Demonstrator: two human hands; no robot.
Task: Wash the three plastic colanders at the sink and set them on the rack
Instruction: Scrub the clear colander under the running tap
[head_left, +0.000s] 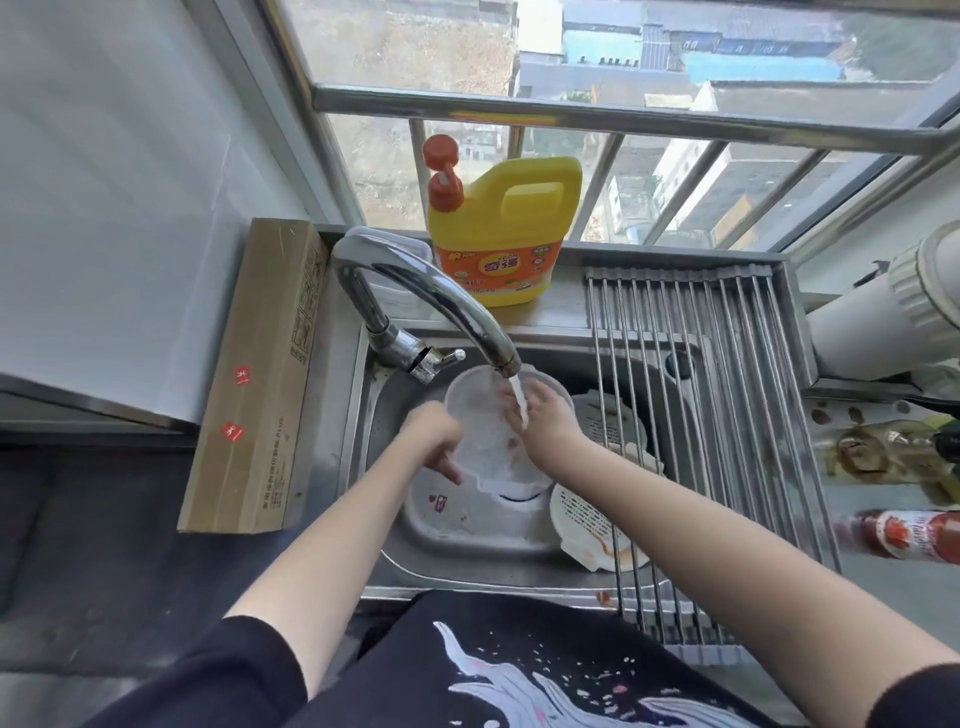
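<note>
I hold a translucent white plastic colander (485, 441) tilted under the running faucet (431, 306) over the sink (467, 530). My left hand (436, 436) grips its left rim with curled fingers. My right hand (540, 415) lies inside the bowl with fingers spread under the water stream. A second white colander (587, 525), stained with sauce, lies in the sink at the lower right. A third (610, 421) sits behind my right wrist, partly under the roll-up rack (727, 405).
A yellow detergent jug (501, 234) with an orange pump stands on the ledge behind the sink. A cardboard box (260, 379) lies along the left side. Sauce bottles (904, 535) and a white canister (893, 317) sit to the right of the rack.
</note>
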